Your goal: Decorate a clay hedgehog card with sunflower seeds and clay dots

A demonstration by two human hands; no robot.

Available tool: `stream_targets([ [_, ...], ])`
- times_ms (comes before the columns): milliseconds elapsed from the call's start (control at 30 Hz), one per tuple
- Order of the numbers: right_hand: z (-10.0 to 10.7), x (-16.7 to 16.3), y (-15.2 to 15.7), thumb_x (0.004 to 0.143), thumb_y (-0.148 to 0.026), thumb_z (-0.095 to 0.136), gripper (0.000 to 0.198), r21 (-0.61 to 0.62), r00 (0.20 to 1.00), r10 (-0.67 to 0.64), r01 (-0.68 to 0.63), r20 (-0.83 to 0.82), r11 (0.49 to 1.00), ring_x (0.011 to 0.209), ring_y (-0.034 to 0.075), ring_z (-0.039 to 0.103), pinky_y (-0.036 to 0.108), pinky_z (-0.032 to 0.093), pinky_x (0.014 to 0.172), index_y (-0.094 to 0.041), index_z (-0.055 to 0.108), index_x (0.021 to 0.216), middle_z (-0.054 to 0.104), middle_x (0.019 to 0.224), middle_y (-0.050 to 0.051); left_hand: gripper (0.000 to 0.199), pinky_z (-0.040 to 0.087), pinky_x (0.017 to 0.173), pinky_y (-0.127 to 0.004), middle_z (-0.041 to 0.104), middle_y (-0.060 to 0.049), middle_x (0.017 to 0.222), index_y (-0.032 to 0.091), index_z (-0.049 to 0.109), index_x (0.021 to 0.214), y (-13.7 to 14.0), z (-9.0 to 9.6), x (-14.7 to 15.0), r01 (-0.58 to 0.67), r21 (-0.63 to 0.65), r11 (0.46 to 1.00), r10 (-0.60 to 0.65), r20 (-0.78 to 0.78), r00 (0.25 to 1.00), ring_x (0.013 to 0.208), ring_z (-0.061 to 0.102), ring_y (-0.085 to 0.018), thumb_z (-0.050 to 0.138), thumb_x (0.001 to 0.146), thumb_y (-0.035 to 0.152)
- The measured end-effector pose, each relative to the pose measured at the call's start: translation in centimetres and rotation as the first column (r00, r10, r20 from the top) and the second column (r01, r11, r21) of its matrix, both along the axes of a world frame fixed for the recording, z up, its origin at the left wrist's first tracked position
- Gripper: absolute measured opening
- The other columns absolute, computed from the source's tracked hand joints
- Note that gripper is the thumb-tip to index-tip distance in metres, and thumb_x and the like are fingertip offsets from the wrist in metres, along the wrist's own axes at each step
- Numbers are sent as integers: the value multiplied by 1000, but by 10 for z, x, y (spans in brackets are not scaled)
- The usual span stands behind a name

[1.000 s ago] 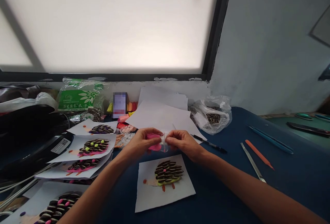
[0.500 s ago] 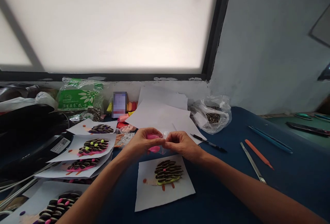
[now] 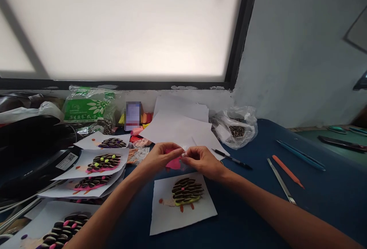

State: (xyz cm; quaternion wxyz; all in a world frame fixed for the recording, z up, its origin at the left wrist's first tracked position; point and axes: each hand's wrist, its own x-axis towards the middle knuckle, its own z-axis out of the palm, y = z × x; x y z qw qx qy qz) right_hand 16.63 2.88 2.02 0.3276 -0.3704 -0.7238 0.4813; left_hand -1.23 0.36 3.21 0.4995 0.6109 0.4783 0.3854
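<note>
Between my two hands is a small clear plastic bag with pink clay [image 3: 173, 163] in it. My left hand [image 3: 164, 154] pinches the bag's edge with thumb and forefinger. Close against it, my right hand [image 3: 200, 159] pinches the bag's other side. The clay hangs below my left fingers, partly hidden by them. Just beneath the hands lies a white paper card [image 3: 183, 222] bearing a hedgehog picture [image 3: 187, 193]. Its body is covered in striped sunflower seeds over yellow-green clay, with one pink dot among the seeds and brown feet below.
Finished-looking hedgehog cards [image 3: 104, 163] are stacked on the left. White sheets [image 3: 180, 123], a bag of seeds [image 3: 237, 128] and a black pen [image 3: 233, 160] lie behind. A metal craft knife [image 3: 281, 180], an orange tool [image 3: 288, 170] and blue tweezers [image 3: 301, 154] lie right.
The pink clay in the bag has shifted and now shows as one larger patch below my left fingers. My fingertips have drawn closer together at the bag's top.
</note>
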Motion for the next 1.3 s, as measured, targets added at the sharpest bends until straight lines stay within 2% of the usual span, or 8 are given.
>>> stream_targets([
  [167,-4,0,5,77,-23,62,17,91,994,-101,97,43,991,54,10,43,23,34,51,-16,59,62,51,57,-3,38,48,55,-22,67,-2,78,17,68,99,0,2,-3,2,-32,999,0,60,998,71,61,-16,71,72,43],
  [267,-7,1,7,76,-22,63,16,127,989,-137,129,61,983,56,10,45,23,36,54,-16,60,62,54,58,-2,34,49,63,-24,67,-2,79,16,67,92,1,1,-3,11,-30,999,-8,93,996,75,61,-16,74,69,39],
  [400,-8,2,5,73,-25,68,13,135,987,-145,134,75,982,59,12,49,24,39,56,-16,61,66,60,63,-1,28,46,60,-24,65,-1,71,16,67,80,3,-4,-2,-23,-49,999,26,64,998,67,57,-14,72,69,41],
  [600,-7,1,2,73,-23,69,11,164,987,-154,143,55,976,62,13,53,25,42,58,-17,61,69,62,68,0,36,40,53,-21,56,3,59,16,62,67,4,-9,1,-50,-61,997,55,84,995,55,46,-9,69,73,51],
  [833,-6,4,8,67,-39,77,29,-95,998,-25,19,-60,995,65,16,61,29,48,64,-16,59,73,64,69,1,38,43,56,-23,63,0,67,16,63,75,1,-3,2,-29,-100,995,41,125,991,59,55,-12,66,75,54],
  [900,-3,4,7,66,-45,78,36,-108,997,-17,8,-75,994,65,16,61,29,48,64,-16,59,76,64,70,1,34,45,59,-24,66,-1,69,16,66,78,1,-4,2,-26,-100,995,39,137,990,63,58,-13,69,74,49],
  [1100,0,4,2,70,-41,76,32,169,978,-201,208,-55,963,60,11,50,25,43,56,-17,63,85,59,76,0,27,43,56,-22,64,0,63,15,66,73,6,-8,1,-110,-95,989,125,171,977,58,57,-12,72,70,41],
  [1300,-2,2,-4,83,-28,63,11,320,975,-142,190,-169,928,63,13,52,27,45,61,-18,67,82,62,72,0,30,40,52,-19,61,2,61,14,64,73,8,-11,-3,-182,-100,978,199,200,959,53,51,-8,73,69,42],
])
